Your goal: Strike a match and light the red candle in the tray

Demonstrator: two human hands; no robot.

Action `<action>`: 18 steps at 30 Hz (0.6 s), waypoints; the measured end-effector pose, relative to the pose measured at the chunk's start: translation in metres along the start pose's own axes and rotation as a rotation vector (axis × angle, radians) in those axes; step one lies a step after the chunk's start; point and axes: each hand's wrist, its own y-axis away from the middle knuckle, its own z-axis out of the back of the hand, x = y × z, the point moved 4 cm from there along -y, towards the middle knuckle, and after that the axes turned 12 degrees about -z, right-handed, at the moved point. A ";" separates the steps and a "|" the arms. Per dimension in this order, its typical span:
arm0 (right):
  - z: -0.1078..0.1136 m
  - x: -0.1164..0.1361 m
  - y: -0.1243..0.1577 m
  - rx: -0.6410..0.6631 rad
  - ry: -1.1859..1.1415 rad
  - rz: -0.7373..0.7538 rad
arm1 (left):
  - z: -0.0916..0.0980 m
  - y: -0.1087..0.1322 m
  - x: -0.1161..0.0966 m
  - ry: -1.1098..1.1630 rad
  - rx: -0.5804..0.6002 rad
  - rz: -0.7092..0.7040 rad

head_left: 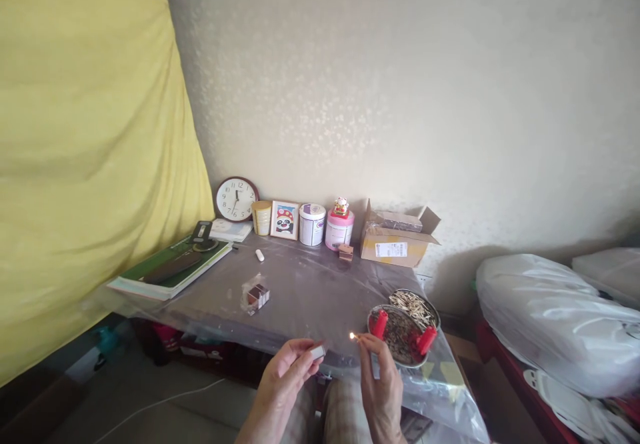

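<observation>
Both wrists are cut off by the lower edge. The left hand [286, 379] pinches a small matchbox [318, 351], mostly covered by its fingertips. The right hand [381, 391], near it but apart, pinches a lit match [353, 336] whose stick is too thin to make out below the flame. Just beyond, at the edge of the desk [310, 277], a round dish [399, 364] carries two red candles [380, 324] amid dark bits. Farther off lies a wrapped packet [257, 295], its contents unclear. A clock [237, 199] and a cardboard box [397, 239] stand by the wall.
</observation>
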 end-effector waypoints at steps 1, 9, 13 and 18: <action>0.003 -0.003 -0.002 -0.005 -0.028 -0.050 | 0.002 0.000 0.000 -0.005 -0.006 0.001; 0.037 -0.003 -0.018 -0.097 -0.254 -0.347 | 0.024 0.001 0.000 -0.044 -0.064 0.025; 0.045 -0.020 -0.023 -0.162 -0.344 -0.545 | 0.035 0.001 -0.004 -0.051 -0.096 0.026; 0.050 -0.035 -0.026 -0.225 -0.443 -0.658 | 0.043 0.003 -0.006 -0.058 -0.123 0.025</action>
